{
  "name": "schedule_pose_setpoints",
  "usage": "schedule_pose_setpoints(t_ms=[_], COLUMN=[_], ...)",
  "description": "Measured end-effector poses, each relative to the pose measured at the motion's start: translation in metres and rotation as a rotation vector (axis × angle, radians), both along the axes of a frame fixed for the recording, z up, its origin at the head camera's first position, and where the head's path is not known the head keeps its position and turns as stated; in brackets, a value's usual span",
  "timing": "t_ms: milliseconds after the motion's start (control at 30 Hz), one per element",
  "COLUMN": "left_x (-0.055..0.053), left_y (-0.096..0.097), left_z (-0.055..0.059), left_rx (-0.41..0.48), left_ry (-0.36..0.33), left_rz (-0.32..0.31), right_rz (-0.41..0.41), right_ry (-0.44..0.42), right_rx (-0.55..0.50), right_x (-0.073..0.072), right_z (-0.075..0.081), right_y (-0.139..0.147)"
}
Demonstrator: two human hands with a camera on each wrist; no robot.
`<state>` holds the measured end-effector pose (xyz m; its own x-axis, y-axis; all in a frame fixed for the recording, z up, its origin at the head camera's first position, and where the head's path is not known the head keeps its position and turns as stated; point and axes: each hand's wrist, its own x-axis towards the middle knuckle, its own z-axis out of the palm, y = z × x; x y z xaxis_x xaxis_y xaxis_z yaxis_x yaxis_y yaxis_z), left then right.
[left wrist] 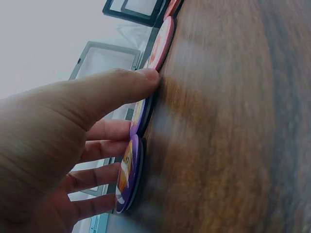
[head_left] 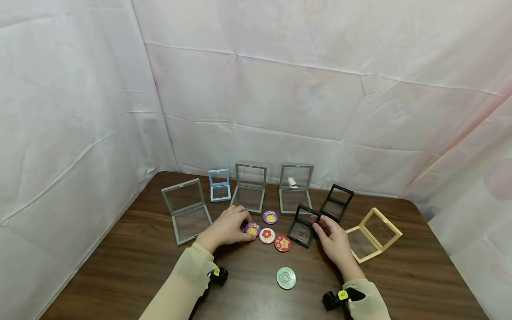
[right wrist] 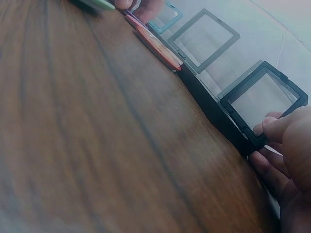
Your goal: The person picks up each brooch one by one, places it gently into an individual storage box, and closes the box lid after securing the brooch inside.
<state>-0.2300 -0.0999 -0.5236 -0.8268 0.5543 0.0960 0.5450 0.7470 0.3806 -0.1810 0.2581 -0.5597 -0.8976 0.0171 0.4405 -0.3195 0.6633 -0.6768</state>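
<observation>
My left hand (head_left: 229,226) is spread over a purple round badge (head_left: 252,229) with a yellow cartoon face, thumb and index finger at its opposite edges. In the left wrist view, another purple badge (left wrist: 127,177) lies at my other fingertips. Beside them are a white badge with a red flower (head_left: 267,235), a red badge (head_left: 282,243) and a further purple badge (head_left: 270,217). My right hand (head_left: 333,239) pinches the side of the raised half of a black hinged display frame (head_left: 299,238), thumb in front, fingers behind; its lower half rests on the table.
Other opened frames stand around: grey ones (head_left: 176,222), a small light-blue one (head_left: 221,199), another black one (head_left: 330,214) and a yellow one (head_left: 370,257). A green badge (head_left: 286,278) lies nearer me on the wooden table (head_left: 248,293). White cloth (head_left: 256,98) hangs behind.
</observation>
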Motion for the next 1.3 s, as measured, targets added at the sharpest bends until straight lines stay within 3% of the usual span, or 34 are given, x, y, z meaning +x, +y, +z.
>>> schedule_pose_setpoints(t_ms=[400,1300], left_x=[0.0007,0.0013], left_y=[-0.0050,0.0016], left_z=[0.0050,-0.0016], left_rx=[0.029,-0.009], left_ry=[-0.002,0.021], left_rz=[-0.033,-0.017], right_rz=[0.064,0.049], right_ry=[0.000,-0.009], right_rx=[-0.033,-0.009], right_x=[-0.0047,-0.0014], right_z=[-0.0009,-0.0012], right_y=[-0.0012,0.0010])
